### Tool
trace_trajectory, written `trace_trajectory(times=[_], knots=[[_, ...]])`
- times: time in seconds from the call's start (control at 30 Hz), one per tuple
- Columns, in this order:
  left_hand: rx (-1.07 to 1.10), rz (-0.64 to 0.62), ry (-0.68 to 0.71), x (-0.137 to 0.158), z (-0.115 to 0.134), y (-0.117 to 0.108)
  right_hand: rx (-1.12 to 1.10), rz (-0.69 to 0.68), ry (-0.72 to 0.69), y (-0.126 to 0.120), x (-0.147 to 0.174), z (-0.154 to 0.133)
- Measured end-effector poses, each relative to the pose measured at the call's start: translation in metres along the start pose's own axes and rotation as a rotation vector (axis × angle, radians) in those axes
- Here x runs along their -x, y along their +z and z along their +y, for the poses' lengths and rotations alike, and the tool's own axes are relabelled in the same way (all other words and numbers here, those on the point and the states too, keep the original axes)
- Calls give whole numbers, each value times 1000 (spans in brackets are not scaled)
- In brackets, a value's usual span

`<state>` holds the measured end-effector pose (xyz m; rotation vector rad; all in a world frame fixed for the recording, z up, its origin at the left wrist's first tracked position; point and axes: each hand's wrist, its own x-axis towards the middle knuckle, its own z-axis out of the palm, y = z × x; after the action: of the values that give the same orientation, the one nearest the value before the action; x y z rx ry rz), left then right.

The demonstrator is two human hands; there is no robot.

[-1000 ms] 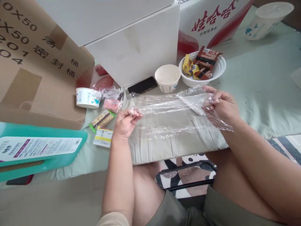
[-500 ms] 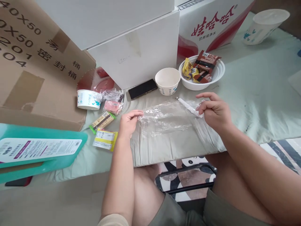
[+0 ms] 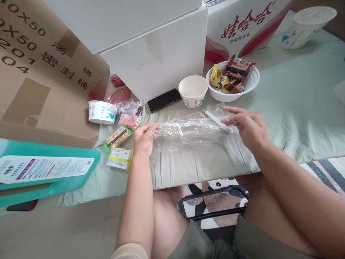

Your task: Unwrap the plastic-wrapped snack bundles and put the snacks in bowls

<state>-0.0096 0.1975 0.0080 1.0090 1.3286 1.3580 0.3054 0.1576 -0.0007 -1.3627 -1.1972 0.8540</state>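
A clear plastic bag (image 3: 185, 129) stretches flat between my two hands, just above the cloth. My left hand (image 3: 145, 139) is closed, pinching the bag's left end between thumb and fingers. At the other end my right hand (image 3: 249, 129) has its fingertips on the bag's right edge, index finger extended and thumb below. Beside those fingertips lies a slim white stick-like object (image 3: 217, 121) with a small metal tip; its kind is unclear. A white paper bowl (image 3: 193, 90) stands behind the bag, and a black phone (image 3: 164, 100) lies to that bowl's left.
A white plastic bowl (image 3: 253, 84) holds several wrapped snacks. Left are a paper cup (image 3: 101, 113), a green-edged snack bar (image 3: 118, 138), a yellow-white packet (image 3: 120, 158), a red clear tray (image 3: 107, 88), a cardboard box (image 3: 35, 97) and a teal jug (image 3: 88, 172). Another paper tub (image 3: 304, 28) stands far right.
The bag's right side has been drawn up and tauter between my hands. My right fingers have moved slightly left and onto its far corner; my left hand has risen slightly.
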Motion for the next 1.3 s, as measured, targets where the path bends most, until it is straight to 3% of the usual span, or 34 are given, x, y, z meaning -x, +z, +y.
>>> trace_trajectory(times=[0.1, 0.3, 0.53, 0.77, 0.97, 1.1, 1.17, 1.3], knots=[[23, -56, -7, 2, 1, -1, -38, 2, 57, 1, -1, 5], [4, -175, -77, 4, 3, 0, 121, 34, 44, 2, -5, 3], [25, -27, -120, 2, 3, 1, 60, -121, 66, 3, -4, 12], [-32, 115, -54, -5, -6, -2, 202, -102, -162, 4, -3, 10], [-28, -4, -50, -2, -4, -2, 137, -120, -98, 8, -2, 17], [-19, -77, -35, -1, -4, -3, 250, -147, -59, 8, -1, 18], [-13, -92, -21, -2, -4, -5, 254, -113, -52, 9, -1, 16], [86, -36, -18, -4, -4, -7, 47, -12, -36, 10, -2, 10]])
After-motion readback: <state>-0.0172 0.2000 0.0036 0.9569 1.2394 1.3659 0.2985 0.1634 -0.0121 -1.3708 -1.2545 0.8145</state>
